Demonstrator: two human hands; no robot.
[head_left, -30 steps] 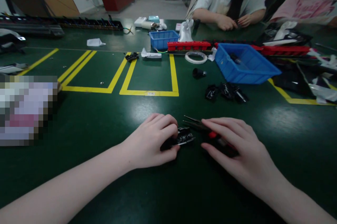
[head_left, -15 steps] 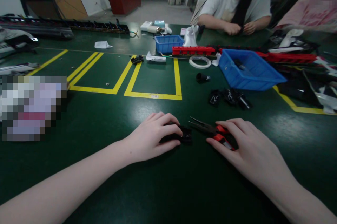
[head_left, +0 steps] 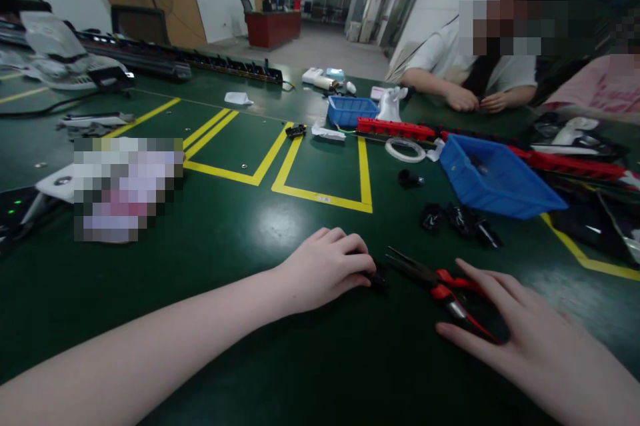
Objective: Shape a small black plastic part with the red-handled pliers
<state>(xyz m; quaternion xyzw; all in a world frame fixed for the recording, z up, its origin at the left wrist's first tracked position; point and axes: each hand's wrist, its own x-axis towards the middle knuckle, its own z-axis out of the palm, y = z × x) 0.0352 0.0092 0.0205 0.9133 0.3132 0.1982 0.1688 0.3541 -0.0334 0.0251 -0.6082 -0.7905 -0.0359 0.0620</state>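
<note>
My left hand [head_left: 325,269] rests on the table with its fingers curled over a small black part [head_left: 380,277]. Most of that part is hidden under the fingers; only its right end sticks out. Long-nose pliers [head_left: 441,285] with red handles lie just right of it, jaws slightly apart and pointing left toward it. My right hand [head_left: 540,336] is spread beside the handles, thumb and forefinger apart on either side of them. It does not grip the pliers.
Black parts [head_left: 463,221] lie beyond the pliers, before a large blue bin [head_left: 505,179]. A smaller blue bin [head_left: 353,109], a white ring [head_left: 405,151] and a red strip [head_left: 395,127] are farther back. Yellow tape [head_left: 325,199] marks the green table. Two people sit across.
My right hand has opened and drawn back from the pliers, which now lie on the table. The left hand keeps hold of the black part. The camera view has shifted.
</note>
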